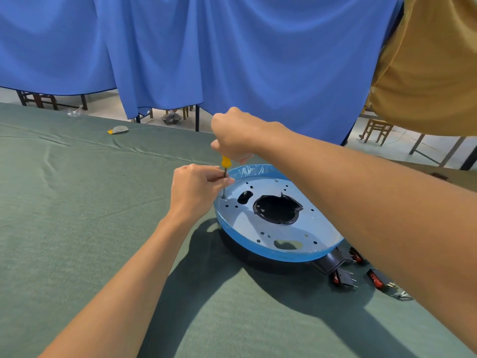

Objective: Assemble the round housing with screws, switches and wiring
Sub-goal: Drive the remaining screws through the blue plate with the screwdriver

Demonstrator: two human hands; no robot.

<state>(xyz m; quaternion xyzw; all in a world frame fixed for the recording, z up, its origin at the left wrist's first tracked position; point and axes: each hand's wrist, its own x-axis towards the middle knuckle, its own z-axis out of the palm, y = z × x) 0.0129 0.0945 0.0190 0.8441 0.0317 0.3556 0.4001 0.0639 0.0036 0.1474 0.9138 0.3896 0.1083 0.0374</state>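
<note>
A round housing lies flat on the green-clothed counter. Its top plate is covered in blue film and dotted with small holes around a large dark opening. A screwdriver with a yellow handle stands upright, its tip in a hole near the plate's left rim. The right hand grips the handle from above. The left hand pinches the shaft with its fingers. Red switches lie on the counter just beside the housing's near right edge, partly hidden by the right forearm. A blue curtain hangs behind.
</note>
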